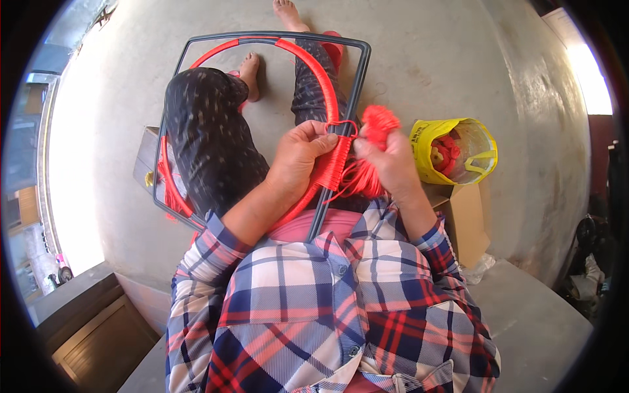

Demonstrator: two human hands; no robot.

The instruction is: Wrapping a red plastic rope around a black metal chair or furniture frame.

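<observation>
A dark rectangular frame (359, 80) lies tilted across my lap. Inside it is a ring (320, 71) mostly wound with red cord, with a bare dark stretch at its top. Along the frame's right bar, tight coils of red cord (333, 164) bind ring and bar together. My left hand (298, 157) is closed on this joint, thumb pressed against the top coils. A loose loop of cord stands just above the thumb. My right hand (391, 160) is closed around a bundle of red cord (380, 123), close to the bar; slack strands hang below it.
A yellow bag (429, 147) with red material inside stands at my right, by a cardboard box (466, 226). Another box (147, 154) sits left of my knee. My patterned legs (206, 124) pass beneath the frame. A wooden cabinet (105, 344) is at lower left.
</observation>
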